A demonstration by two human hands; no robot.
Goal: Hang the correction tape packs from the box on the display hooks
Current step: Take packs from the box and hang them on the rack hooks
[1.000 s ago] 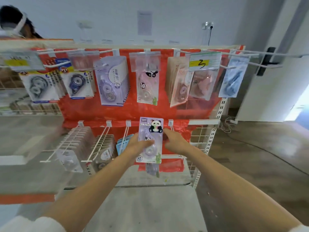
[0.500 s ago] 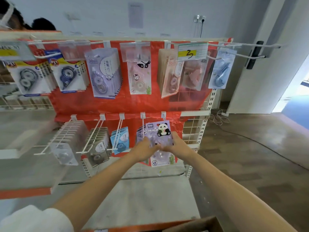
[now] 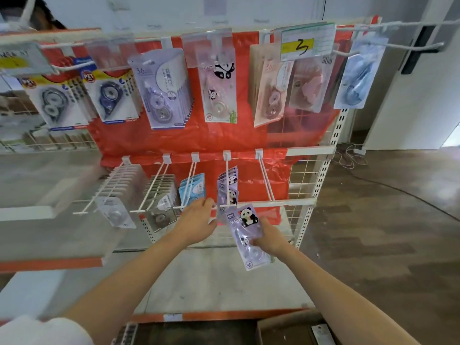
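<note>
Your right hand (image 3: 270, 239) grips a lilac correction tape pack (image 3: 245, 234) low on its blister, fingers curled round the right edge. The pack is tilted, top leaning left, and its top edge sits at the tip of the fourth lower hook (image 3: 227, 185). The card shows a sitting panda and the word "PANDA"; a small round stamp near the bottom is too small to read. Your left hand (image 3: 199, 221) reaches to the front bar of that hook, fingertips (image 3: 210, 202) pinched on the wire end just left of the pack.

Further back on the same hook hang matching panda packs (image 3: 227, 186). On the hook to their left hang pale blue packs (image 3: 193, 189), print unreadable. The fifth lower hook (image 3: 266, 178), to the right, carries no packs.

Upper row, left to right: white-and-yellow cards with red badges (image 3: 56, 98), lettering blurred, perhaps "PET"; a lavender stack marked "36" (image 3: 161, 88); a pink panda pack (image 3: 219, 93) under a clear tag holder; beige packs (image 3: 270, 88), also "36"; a pink pack reading "30m" (image 3: 312, 83). A price tag (image 3: 307, 42) above them bears a handwritten "3" on a yellow band. All hang before a red sheet (image 3: 199, 135).

The cardboard box (image 3: 288, 328) sits at the lower edge, below your right forearm.
</note>
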